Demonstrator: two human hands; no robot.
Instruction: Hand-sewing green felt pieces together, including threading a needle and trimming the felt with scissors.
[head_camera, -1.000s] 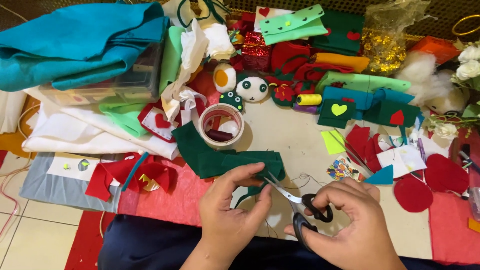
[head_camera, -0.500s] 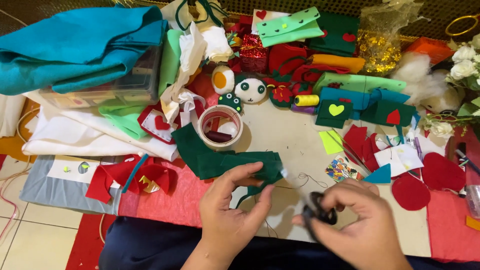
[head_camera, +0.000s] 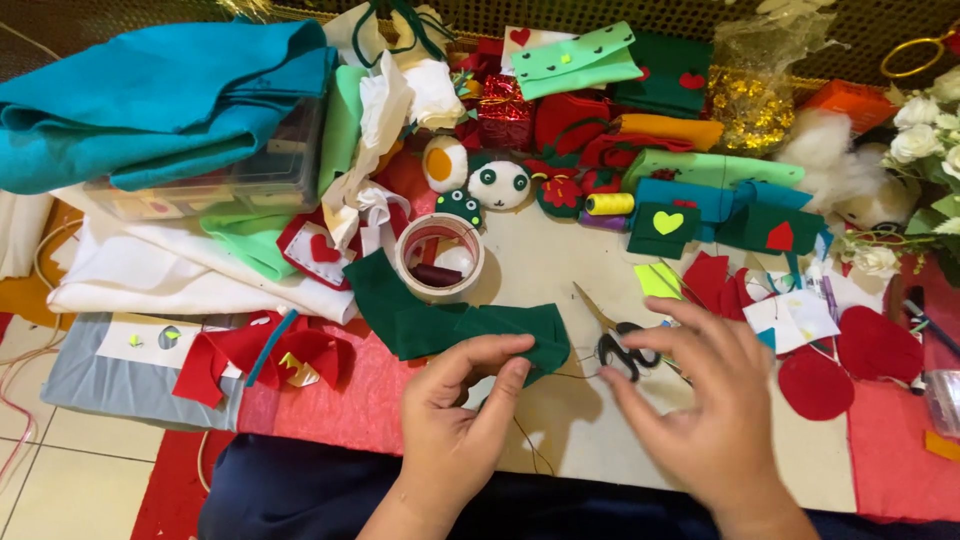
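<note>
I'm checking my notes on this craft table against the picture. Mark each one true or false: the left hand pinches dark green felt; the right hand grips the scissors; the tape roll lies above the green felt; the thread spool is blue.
1. The left hand pinches the dark green felt. True.
2. The right hand grips the scissors. False: the scissors lie on the table, with the open hand spread just above and beside them.
3. The tape roll lies above the felt in the picture. True.
4. The thread spool is blue. False: it is yellow.
</note>
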